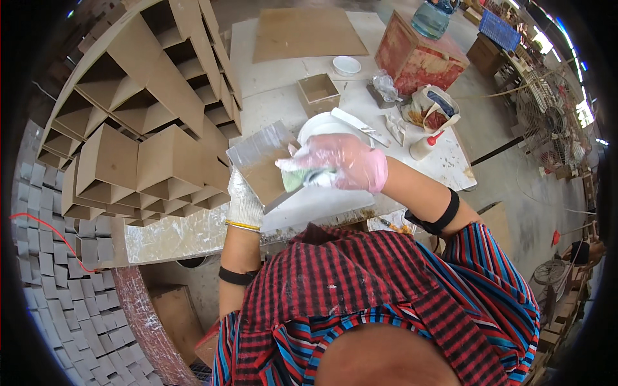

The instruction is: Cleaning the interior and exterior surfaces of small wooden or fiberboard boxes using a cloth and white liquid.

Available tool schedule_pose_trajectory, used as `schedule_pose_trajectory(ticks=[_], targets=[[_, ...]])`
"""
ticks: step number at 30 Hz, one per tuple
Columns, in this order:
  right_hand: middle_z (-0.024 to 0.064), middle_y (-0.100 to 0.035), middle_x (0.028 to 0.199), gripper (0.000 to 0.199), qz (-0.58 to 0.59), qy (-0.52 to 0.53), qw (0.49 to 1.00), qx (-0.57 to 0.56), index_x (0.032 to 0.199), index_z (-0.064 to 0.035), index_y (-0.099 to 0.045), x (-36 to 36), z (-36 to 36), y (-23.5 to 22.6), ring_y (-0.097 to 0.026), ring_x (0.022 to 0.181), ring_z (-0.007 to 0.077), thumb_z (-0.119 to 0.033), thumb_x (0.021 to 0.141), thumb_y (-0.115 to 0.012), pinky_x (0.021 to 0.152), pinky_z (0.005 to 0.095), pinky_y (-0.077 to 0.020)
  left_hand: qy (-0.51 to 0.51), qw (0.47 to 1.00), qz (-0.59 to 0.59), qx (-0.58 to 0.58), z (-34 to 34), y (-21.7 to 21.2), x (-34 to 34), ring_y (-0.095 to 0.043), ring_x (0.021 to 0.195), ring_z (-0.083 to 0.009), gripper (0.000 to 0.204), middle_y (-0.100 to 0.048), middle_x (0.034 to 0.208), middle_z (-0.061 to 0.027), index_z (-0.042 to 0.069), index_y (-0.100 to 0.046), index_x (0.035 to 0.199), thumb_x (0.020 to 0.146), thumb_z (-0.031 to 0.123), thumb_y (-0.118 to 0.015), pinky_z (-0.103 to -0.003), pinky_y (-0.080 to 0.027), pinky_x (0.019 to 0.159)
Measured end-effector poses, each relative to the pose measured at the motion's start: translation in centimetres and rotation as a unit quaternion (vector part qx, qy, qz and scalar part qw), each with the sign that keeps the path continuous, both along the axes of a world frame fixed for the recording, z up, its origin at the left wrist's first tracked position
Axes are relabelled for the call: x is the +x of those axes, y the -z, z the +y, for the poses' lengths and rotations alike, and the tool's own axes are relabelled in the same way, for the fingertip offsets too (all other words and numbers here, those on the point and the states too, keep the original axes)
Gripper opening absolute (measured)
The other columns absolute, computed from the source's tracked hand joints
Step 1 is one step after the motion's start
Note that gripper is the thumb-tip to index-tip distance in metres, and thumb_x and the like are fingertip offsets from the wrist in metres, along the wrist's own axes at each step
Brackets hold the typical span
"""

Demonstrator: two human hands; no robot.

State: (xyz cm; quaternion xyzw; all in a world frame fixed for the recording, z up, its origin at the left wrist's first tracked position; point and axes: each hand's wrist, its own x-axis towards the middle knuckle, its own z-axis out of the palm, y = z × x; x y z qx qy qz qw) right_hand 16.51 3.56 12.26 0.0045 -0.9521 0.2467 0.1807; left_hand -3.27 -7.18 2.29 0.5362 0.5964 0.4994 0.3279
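My left hand (244, 198), in a white knit glove, grips a brown board box (257, 177) by its near left side; its fingers are partly hidden. The box is held tilted above the table, and one of its faces shows a whitish wet-looking film. My right hand (344, 161), in a clear plastic glove with a pink cuff, is closed around a pale green and white cloth (301, 179). That cloth lies against the right part of the box. Just beyond my right hand sits a white basin (315, 126), with a white-handled flat tool (353, 120) across its rim.
Stacked open board boxes (170, 157) rise at the left. A small open box (318, 95) and a white bowl (347, 65) stand farther back. On the right are a red-capped bottle (423, 148), a cloth-lined tub (432, 110) and a red wooden crate (412, 58) bearing a water jug.
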Motion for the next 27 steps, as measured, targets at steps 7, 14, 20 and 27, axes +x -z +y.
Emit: schedule_pose_trajectory(ticks=[7, 14, 20, 27], targets=[[0.0079, -0.059, 0.097, 0.053, 0.111, -0.043, 0.984, -0.131, 0.123, -0.0152, -0.055, -2.0, 0.2, 0.2, -0.058, 0.086, 0.0213, -0.003, 0.073, -0.066, 0.079, 0.0314, -0.0483, -0.032, 0.751, -0.658, 0.047, -1.6, -1.2, 0.9, -0.054, 0.104, -0.0288, 0.052, -0.055, 0.115, -0.0145, 0.005, -0.050, 0.119, 0.090, 0.046, -0.037, -0.042, -0.043, 0.089], [0.0081, -0.059, 0.096, 0.059, 0.161, 0.026, 0.985, -0.048, 0.123, -0.0156, -0.056, -1.5, 0.3, -1.2, -0.057, 0.083, 0.0249, -0.002, 0.067, -0.069, 0.082, 0.0328, -0.0460, -0.169, 0.777, -0.606, 0.008, -0.6, -2.5, 1.1, -0.053, 0.105, -0.0294, 0.053, -0.053, 0.119, -0.0146, 0.006, -0.046, 0.124, 0.092, 0.047, -0.033, -0.041, -0.044, 0.091], [0.0070, -0.059, 0.095, 0.066, 0.093, -0.034, 0.993, 0.062, 0.128, -0.0211, -0.049, -1.6, -2.0, 0.1, -0.058, 0.089, 0.0265, -0.005, 0.066, -0.067, 0.079, 0.0373, -0.0473, -0.125, 0.793, -0.596, -0.006, -0.3, -1.9, 0.9, -0.053, 0.106, -0.0294, 0.056, -0.051, 0.121, -0.0155, 0.006, -0.044, 0.126, 0.092, 0.049, -0.033, -0.041, -0.045, 0.091], [0.0095, -0.060, 0.095, 0.053, 0.166, 0.014, 0.985, 0.044, 0.118, -0.0214, -0.058, -4.5, 0.1, 0.6, -0.057, 0.087, 0.0284, -0.011, 0.067, -0.067, 0.077, 0.0379, -0.0476, -0.036, 0.917, -0.397, 0.026, 0.7, 3.5, -1.2, -0.058, 0.097, -0.0206, 0.033, -0.056, 0.107, -0.0097, 0.003, -0.049, 0.117, 0.093, 0.024, -0.043, -0.032, -0.051, 0.079]])
